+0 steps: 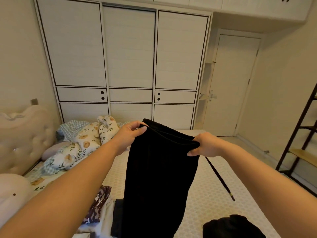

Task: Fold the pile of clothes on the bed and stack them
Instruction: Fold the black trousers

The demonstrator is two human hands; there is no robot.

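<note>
Left hand (pixel 130 134) and right hand (pixel 204 145) each pinch the waistband of the black trousers (pixel 159 169), held hanging above the bed (pixel 214 186) at centre frame. Risk: the dangling drawstring (pixel 219 177), at 4 o'clock, may snag, or the legs may drag the unfolded pile (pixel 99 203) at 7 o'clock. Setting: patterned mattress, floral bedding (pixel 82 143) at 9 o'clock, wardrobe (pixel 128 57) at 12 o'clock, door (pixel 231 83) at 2 o'clock.

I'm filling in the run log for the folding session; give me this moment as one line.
phase: lifting garment | left hand: pinches waistband | right hand: grips waistband | black trousers: hanging above bed | unfolded clothes: lower left
</note>
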